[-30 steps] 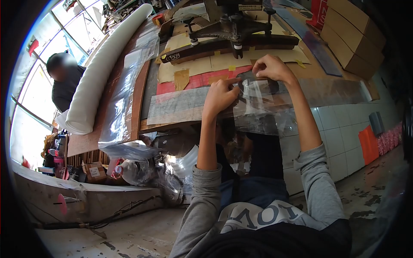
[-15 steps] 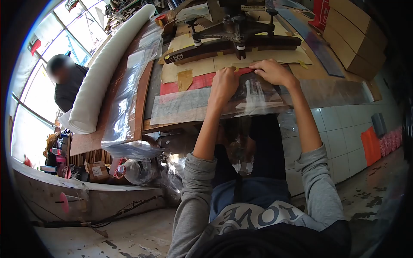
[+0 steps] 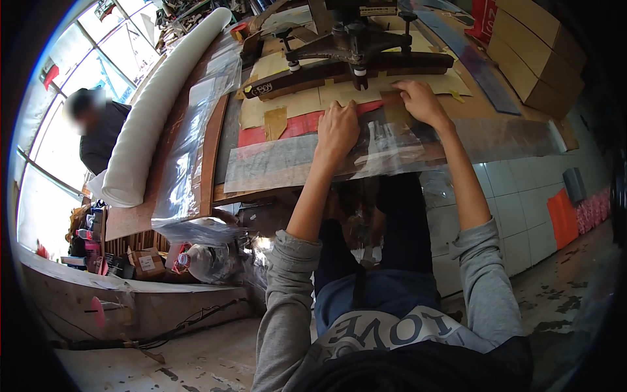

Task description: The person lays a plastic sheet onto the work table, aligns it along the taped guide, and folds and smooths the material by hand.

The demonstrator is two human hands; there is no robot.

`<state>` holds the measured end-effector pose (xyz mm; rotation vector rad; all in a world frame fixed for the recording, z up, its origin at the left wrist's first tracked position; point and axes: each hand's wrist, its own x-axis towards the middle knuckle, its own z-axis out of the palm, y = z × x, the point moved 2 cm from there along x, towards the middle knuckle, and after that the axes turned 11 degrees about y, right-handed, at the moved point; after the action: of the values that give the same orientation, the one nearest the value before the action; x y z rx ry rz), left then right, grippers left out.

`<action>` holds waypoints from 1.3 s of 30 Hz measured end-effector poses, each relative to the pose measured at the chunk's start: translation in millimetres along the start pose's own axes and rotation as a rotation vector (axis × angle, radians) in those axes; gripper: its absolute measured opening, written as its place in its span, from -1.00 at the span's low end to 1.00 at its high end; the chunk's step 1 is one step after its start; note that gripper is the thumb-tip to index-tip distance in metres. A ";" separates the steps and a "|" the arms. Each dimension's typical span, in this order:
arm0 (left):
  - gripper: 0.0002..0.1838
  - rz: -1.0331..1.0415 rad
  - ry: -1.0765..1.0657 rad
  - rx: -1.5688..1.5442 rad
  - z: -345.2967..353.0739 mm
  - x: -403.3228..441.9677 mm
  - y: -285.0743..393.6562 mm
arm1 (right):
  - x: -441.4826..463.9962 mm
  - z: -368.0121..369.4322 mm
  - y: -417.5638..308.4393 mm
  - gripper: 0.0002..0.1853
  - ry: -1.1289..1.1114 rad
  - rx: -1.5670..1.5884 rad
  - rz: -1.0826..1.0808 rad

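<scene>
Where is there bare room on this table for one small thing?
Reddish-brown board between the thick white roll and shiny clear film; perhaps the brown tabletop patch between tan paper and bluish transparent strip. Crowded: around left hand and right hand, with clear sheeting, red sheet and the long dark bar beyond.

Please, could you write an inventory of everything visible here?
table: one, brown, centre
plastic sheets: several, clear, table's front and left
red strip: one, red, table centre
bar: one, dark brown, across table
bracket: one, black, above bar
beige sheeting: count unclear, beige, beneath bar
roll: one, white, table's left
cardboard stack: one, brown, rear right
orange sheet: one, orange, right
pink bundle: one, pink, right
bottle: one, clear, below table
clutter: uncountable, mixed, left
co-worker: one, dark-clothed, beyond roll
left grip: one, bare, at red strip
right grip: one, bare, at beige sheeting
</scene>
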<state>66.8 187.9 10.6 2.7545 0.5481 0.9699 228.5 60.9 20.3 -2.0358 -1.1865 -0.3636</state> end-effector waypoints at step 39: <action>-0.55 0.117 -0.013 0.187 8.7 30.1 -19.7 | 0.0 8.6 -7.0 -0.69 -0.017 -0.304 -0.051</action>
<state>88.4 217.5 15.6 2.9864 0.5050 0.9705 221.6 69.3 17.6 -2.2725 -1.2570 -0.5833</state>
